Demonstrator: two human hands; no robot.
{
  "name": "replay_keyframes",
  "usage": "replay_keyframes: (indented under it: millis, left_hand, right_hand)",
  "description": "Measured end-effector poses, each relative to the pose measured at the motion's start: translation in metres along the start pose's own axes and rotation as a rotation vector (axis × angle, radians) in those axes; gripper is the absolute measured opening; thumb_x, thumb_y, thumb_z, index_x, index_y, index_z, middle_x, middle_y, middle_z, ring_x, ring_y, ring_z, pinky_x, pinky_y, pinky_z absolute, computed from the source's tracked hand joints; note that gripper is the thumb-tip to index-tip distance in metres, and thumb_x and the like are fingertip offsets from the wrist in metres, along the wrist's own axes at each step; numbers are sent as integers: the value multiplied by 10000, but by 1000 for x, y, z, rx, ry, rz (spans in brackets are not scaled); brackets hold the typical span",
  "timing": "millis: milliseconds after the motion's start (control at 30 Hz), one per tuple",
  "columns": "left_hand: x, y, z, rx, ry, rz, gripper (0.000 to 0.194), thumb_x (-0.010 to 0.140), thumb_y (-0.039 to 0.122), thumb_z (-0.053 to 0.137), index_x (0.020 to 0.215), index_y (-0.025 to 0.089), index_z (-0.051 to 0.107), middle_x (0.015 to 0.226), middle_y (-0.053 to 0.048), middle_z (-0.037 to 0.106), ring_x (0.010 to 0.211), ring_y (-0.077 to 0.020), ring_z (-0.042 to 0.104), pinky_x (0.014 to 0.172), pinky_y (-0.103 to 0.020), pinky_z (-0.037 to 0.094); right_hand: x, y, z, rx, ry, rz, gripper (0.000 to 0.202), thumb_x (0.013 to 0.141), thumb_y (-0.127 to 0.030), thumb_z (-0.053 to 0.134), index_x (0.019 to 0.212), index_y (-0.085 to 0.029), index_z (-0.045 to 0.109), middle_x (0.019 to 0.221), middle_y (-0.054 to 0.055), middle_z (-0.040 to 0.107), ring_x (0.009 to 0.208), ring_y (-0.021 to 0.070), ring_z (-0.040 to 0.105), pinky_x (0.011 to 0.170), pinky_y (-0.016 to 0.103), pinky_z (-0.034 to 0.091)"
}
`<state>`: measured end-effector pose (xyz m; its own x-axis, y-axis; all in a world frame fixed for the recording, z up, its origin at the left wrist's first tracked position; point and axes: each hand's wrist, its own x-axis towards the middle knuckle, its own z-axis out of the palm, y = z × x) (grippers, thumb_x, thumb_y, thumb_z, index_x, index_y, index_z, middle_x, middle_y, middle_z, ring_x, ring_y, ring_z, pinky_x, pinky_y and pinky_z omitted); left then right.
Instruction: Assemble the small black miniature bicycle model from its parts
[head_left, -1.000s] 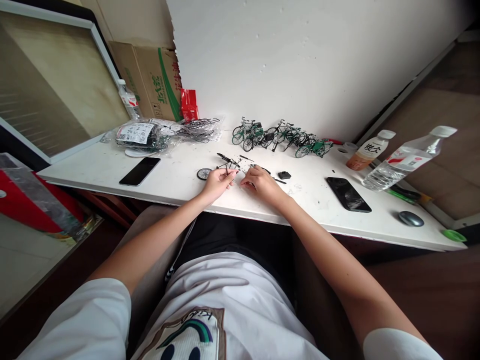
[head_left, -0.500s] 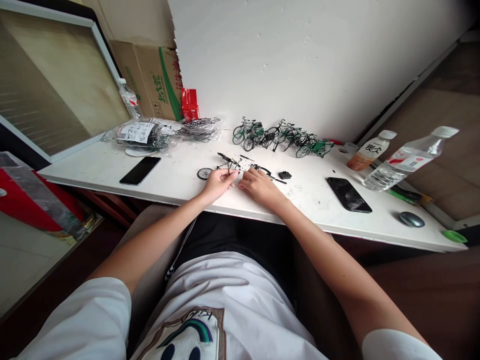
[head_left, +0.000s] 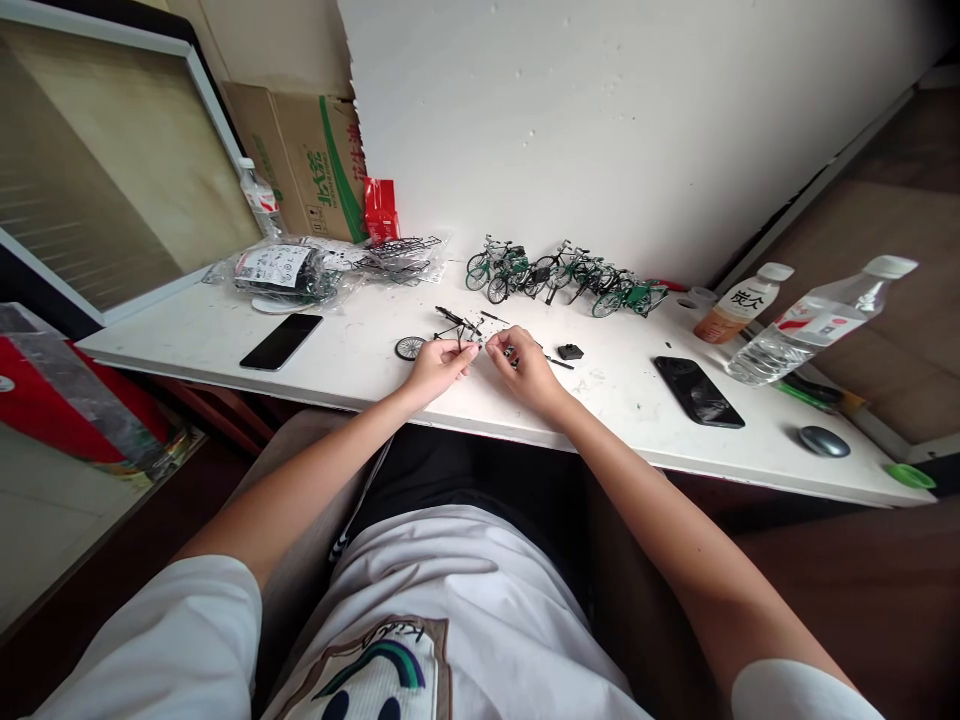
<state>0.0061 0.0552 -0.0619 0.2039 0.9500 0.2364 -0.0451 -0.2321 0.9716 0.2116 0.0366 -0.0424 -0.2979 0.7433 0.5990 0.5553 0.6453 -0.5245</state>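
Observation:
My left hand (head_left: 441, 364) is closed in a pinch on a partly built black model bicycle, its frame running between thumb and fingers. The bicycle's spoked wheel (head_left: 409, 347) shows just left of that hand. Close to the left fingertips, my right hand (head_left: 527, 370) pinches thumb and forefinger together; whatever is between them is too small to make out. Behind the hands lie a black bicycle part (head_left: 457, 318), a thin black rod (head_left: 493, 316) and tiny scattered bits. A black block-shaped piece (head_left: 570, 352) and a thin black strip (head_left: 559, 362) rest right of my right hand.
Several finished model bicycles (head_left: 630, 297) stand along the wall. Plastic bags of parts (head_left: 277, 270) lie at the back left, near a phone (head_left: 281, 341). To the right are another phone (head_left: 697, 390), a mouse (head_left: 823, 440), a drink bottle (head_left: 742, 302) and a water bottle (head_left: 817, 320).
My right hand has lifted from the parts on the table and turned, bringing its pinched fingertips near my left hand. The left hand has stayed almost still.

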Motion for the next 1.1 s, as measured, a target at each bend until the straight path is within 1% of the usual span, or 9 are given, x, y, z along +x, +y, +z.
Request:
replay_keyframes:
  millis: [100,267,400,500,567,700,867,1000,1100]
  left_hand:
    - [-1,1,0,-1,-10,4,501,774,567,915,996,125,834,765,-71,751,635,-134,632,576,-240,493]
    - [-1,4,1,5,-37,4,516,756,571,924,1001,124,839,735,-61,739,629,-137,627,586,-246,490]
    - [-1,5,1,2,-43,3,526,748,578,925,1009,129,843,813,-83,778,636,-141,641,592,-256,496]
    - [-1,5,1,-4,-53,5,549,738,587,929,1024,126,850,829,-91,788,639,-144,647,595,-262,501]
    - [-2,5,1,-7,-54,5,561,730,576,940,1048,122,853,843,-97,794,647,-145,652,606,-266,507]
    - [-3,6,0,-17,-55,8,570,710,534,966,1089,123,858,951,-120,821,673,-142,672,643,-276,530]
    - [-2,2,0,10,-62,66,517,697,507,979,1043,139,868,994,-114,824,704,-162,697,691,-316,583]
    - [-1,-1,0,41,-36,106,501,690,507,982,1005,133,874,916,-103,819,716,-192,715,738,-355,609]
    - [-2,-1,0,54,-9,137,482,691,504,983,981,133,878,866,-92,811,719,-204,724,747,-362,606]
  right_hand:
    - [-1,0,4,4,40,4,187,1102,-390,550,1056,-227,628,1011,97,674,982,267,621,900,429,502]
    - [-2,-2,5,-40,26,1,196,1111,-400,535,1048,-235,619,1013,103,679,991,278,608,892,437,497]
    - [-2,-1,5,-60,32,-11,187,1106,-391,543,1036,-237,622,1004,102,686,974,281,600,883,443,491]
    - [-3,-1,7,-60,53,-9,170,1095,-378,562,1028,-238,631,994,101,690,958,283,598,885,452,490]
    - [-4,-1,8,-67,70,-10,166,1092,-373,567,1031,-236,638,992,103,690,961,286,597,886,455,493]
    - [-6,-1,10,-94,110,-23,176,1090,-374,576,1040,-231,665,982,108,696,977,297,599,895,464,496]
    - [-6,0,9,-53,96,19,197,1082,-404,598,1035,-236,688,979,104,726,993,301,617,894,470,508]
    - [-6,0,8,-10,93,37,242,1082,-443,607,1029,-228,704,969,101,733,999,291,626,878,453,521]
    - [-6,0,8,5,102,39,264,1081,-464,613,1032,-226,716,967,103,737,999,288,637,842,438,534]
